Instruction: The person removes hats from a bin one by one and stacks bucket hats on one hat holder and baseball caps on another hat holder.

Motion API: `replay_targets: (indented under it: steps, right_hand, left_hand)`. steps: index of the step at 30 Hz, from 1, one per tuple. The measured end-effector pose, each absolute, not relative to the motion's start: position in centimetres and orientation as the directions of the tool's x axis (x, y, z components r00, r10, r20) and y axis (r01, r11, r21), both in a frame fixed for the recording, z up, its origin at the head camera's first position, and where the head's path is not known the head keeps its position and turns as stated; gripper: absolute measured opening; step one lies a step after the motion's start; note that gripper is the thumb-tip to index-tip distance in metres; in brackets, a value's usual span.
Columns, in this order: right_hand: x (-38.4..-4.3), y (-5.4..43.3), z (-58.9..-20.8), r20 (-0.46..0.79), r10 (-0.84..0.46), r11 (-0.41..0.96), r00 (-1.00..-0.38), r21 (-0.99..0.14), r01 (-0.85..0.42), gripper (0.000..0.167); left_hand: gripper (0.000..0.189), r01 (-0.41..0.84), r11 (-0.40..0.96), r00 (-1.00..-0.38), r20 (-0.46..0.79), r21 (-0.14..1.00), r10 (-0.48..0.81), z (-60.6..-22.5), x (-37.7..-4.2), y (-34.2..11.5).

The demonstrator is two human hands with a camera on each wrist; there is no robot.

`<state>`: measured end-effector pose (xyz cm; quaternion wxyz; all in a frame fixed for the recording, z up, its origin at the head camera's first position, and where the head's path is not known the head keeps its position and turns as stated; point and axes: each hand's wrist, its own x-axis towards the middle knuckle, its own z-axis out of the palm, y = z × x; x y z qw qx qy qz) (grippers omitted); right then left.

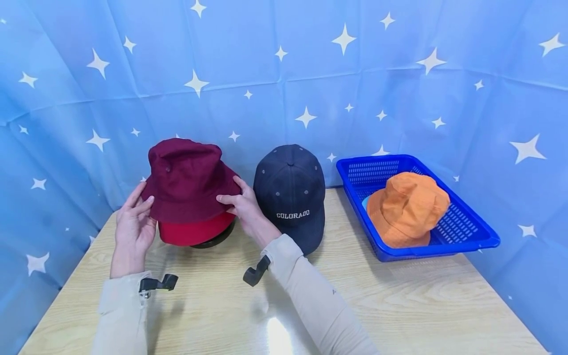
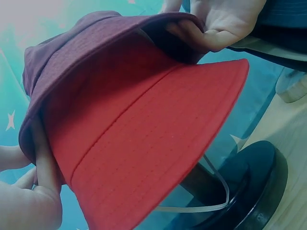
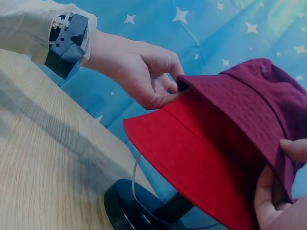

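Note:
A maroon bucket hat (image 1: 186,177) is over a red bucket hat (image 1: 191,231), whose brim shows below it at the front. My left hand (image 1: 133,229) pinches the maroon brim at the left side. On the opposite side my right hand (image 1: 248,209) grips the same brim, thumb on top and fingers beneath. Both wrist views show the maroon brim lifted off the red fabric (image 2: 129,124), with fingers reaching into the gap. Under the red hat stands a black stand with a round base (image 2: 261,187); its top is hidden by the hats.
To the right of the hats stands a navy cap (image 1: 288,192) lettered COLORADO, close to my right forearm. A blue plastic basket (image 1: 470,244) farther right holds an orange bucket hat (image 1: 408,209), with a light blue edge under it. Starred blue cloth (image 1: 248,49) hangs behind the wooden table (image 1: 213,301).

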<state>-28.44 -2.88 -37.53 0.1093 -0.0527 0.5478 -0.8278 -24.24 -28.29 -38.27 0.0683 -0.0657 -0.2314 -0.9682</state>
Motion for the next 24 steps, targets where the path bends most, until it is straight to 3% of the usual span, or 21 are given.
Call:
replay_targets:
  steps: [12,24]
  right_hand:
    - [-28.4,-3.3,-38.2,-0.049,-0.236,-0.380,-0.971,-0.914,0.139,0.086]
    - [-28.2,-3.1,-39.1,-0.042,-0.242,-0.261,-0.969,-0.960,0.106,0.088]
  left_hand:
    - [0.042,0.102,-0.882,-0.992,0.108,0.459,-0.059,-39.0,-24.2,-29.3]
    - [0.044,0.035,-0.873,-0.994,0.111,0.486,0.022,-39.8,-24.3,-29.8]
